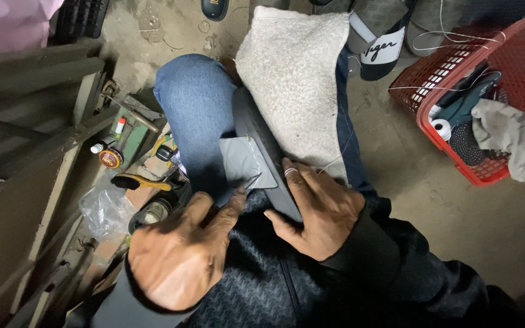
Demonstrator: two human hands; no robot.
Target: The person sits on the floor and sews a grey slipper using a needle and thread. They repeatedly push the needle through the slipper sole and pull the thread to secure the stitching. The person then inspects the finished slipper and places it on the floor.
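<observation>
- Bare concrete floor (pixel 457 206) lies under everything, dusty and grey.
- On the person's knee (pixel 195 103) in blue jeans rests a shoe (pixel 262 146) with a dark sole and a pale fleece upper (pixel 293 79).
- A grey patch (pixel 244 163) lies against the sole, with white thread (pixel 335 159) running from it.
- The left hand (pixel 180 255) pinches a thin needle (pixel 251 181) between thumb and forefinger, at the lower edge of the patch.
- The right hand (pixel 320 212) presses on the sole, fingers (pixel 291 176) close together and flat, one with a ring.
- At the right stands a red basket (pixel 432 130) with a cloth (pixel 511 136) and a spool (pixel 440 129).
- At the left lie a brush (pixel 141 181) and a small tin (pixel 110 158).
</observation>
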